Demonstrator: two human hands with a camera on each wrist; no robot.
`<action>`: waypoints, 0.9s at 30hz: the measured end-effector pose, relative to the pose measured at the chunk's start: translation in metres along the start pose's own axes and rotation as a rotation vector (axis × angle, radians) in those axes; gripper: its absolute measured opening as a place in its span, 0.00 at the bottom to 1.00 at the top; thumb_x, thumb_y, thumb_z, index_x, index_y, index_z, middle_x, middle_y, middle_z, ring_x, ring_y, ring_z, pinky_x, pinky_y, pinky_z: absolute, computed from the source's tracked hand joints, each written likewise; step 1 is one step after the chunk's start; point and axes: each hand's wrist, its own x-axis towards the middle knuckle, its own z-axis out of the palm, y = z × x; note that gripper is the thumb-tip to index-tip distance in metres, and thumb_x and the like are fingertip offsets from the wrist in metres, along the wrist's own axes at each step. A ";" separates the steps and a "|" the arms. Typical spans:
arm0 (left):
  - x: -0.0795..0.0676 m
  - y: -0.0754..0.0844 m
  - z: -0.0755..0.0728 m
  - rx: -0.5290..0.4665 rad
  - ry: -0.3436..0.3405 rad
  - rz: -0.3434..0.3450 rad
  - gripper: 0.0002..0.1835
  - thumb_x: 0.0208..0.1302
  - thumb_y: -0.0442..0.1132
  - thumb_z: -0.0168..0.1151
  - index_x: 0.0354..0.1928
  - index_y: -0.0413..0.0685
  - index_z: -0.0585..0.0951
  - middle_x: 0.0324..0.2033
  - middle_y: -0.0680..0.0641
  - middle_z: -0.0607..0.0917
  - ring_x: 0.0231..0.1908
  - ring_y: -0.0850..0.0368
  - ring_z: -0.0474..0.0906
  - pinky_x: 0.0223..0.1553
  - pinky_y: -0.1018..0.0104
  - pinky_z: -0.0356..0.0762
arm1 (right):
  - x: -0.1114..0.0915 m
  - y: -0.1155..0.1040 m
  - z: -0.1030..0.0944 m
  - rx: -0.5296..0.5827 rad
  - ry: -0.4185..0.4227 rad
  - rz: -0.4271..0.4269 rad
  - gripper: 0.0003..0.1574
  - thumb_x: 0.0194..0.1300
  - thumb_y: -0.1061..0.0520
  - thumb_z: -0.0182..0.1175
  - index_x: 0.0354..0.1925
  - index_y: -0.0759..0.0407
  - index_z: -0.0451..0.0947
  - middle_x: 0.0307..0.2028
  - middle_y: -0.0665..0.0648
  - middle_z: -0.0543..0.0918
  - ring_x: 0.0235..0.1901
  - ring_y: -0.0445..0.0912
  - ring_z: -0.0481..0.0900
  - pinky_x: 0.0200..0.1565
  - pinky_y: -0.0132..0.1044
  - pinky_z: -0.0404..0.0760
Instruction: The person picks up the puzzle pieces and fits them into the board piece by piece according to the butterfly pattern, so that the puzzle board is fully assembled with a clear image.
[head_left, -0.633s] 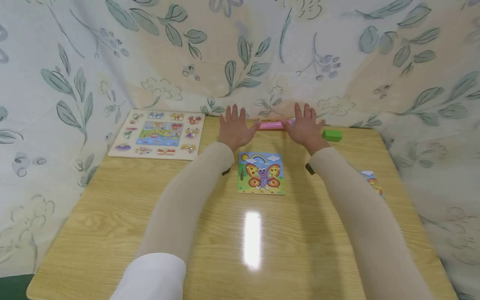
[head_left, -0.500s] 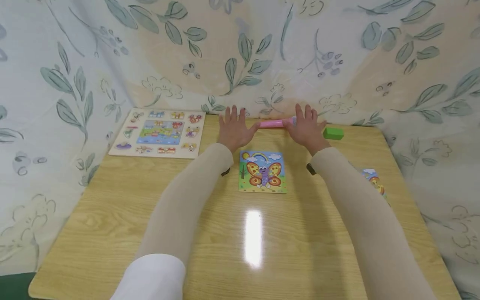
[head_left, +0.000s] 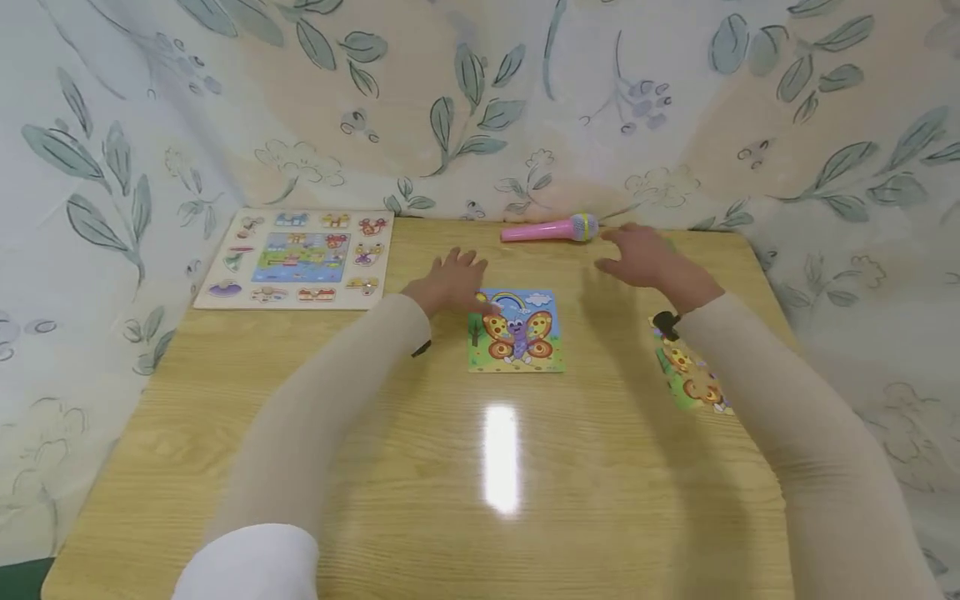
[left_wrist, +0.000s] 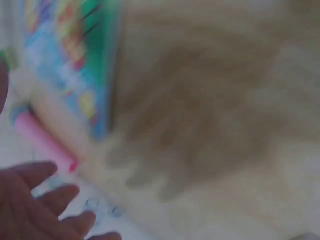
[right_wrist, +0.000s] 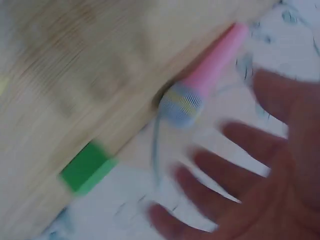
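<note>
Both hands are free of any load. Left hand: fingers spread, nothing held, above the near-left of the pink toy microphone; its thumb overlaps a corner of the butterfly picture in the head view, but the left wrist view shows the two apart. Right hand: fingers loose and parted, nothing held, beside the microphone's head and hiding most of the green block, which the right wrist view shows plainly.

Step, my judgement: a pause between grips, no object engaged. The next move would call for choosing one item and lowering a hand to it: a wrap of the fingers for the microphone, which may roll, or an edge pinch for the flat picture.

Surface: wood-grain, glossy, with a bright lamp reflection near the middle. The butterfly picture lies flat and central; the microphone lies along the far edge. Far left, a pale board with small coloured pieces around a scene. Right, a second picture, partly under the forearm.

Room: a leaf-printed covering rises behind and at both sides; cloth or paper, cannot tell.
</note>
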 end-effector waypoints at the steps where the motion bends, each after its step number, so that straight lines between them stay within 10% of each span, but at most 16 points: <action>1: -0.004 -0.002 0.006 0.006 -0.043 0.019 0.52 0.60 0.67 0.57 0.76 0.46 0.49 0.76 0.40 0.45 0.74 0.36 0.34 0.71 0.37 0.39 | -0.007 0.010 0.000 -0.016 -0.055 0.001 0.38 0.70 0.46 0.53 0.67 0.70 0.60 0.65 0.75 0.64 0.63 0.71 0.63 0.60 0.66 0.65; 5: -0.019 -0.016 0.027 -0.035 -0.099 0.034 0.54 0.56 0.61 0.65 0.75 0.44 0.48 0.76 0.40 0.45 0.74 0.36 0.33 0.72 0.38 0.39 | -0.029 0.050 0.014 -0.032 -0.194 0.023 0.35 0.67 0.49 0.57 0.61 0.74 0.67 0.57 0.75 0.74 0.53 0.67 0.75 0.55 0.59 0.72; 12: -0.005 -0.015 0.033 -0.048 -0.057 0.140 0.55 0.53 0.59 0.69 0.74 0.39 0.52 0.75 0.38 0.47 0.74 0.35 0.36 0.71 0.37 0.41 | -0.069 0.096 0.046 0.067 -0.173 0.090 0.38 0.64 0.48 0.63 0.60 0.74 0.67 0.54 0.76 0.76 0.52 0.68 0.75 0.52 0.59 0.74; 27: -0.004 -0.021 0.041 -0.088 -0.019 0.130 0.53 0.53 0.59 0.69 0.74 0.46 0.54 0.76 0.41 0.45 0.75 0.39 0.35 0.72 0.39 0.39 | -0.060 0.107 0.081 0.098 -0.010 0.026 0.27 0.55 0.53 0.70 0.45 0.71 0.73 0.40 0.67 0.77 0.41 0.59 0.76 0.47 0.56 0.74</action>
